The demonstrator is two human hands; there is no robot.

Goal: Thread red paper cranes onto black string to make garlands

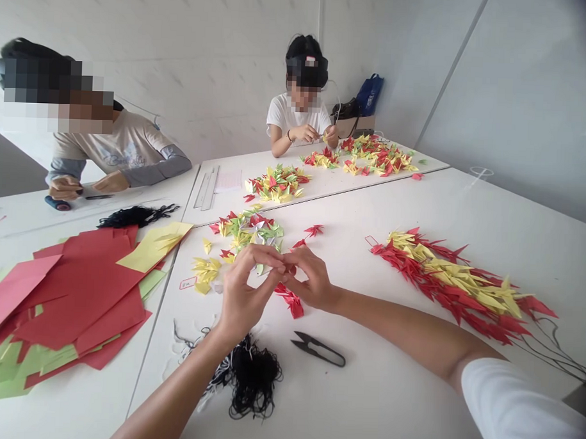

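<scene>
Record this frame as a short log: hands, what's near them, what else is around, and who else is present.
Left hand: fingers pinched against the right hand's; anything held is too small to tell
Right hand: fingers pinched against the left hand's
Nearby: red paper cranes; black thread tangle; thread snips
Rest: strung red and yellow paper cranes; red paper sheets
Others: seated co-worker; seated co-worker

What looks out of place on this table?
The black thread under the left hand lies in a loose tangle beside the snips. It looks odd next to the neatly laid paper crane strand on the right.
</scene>
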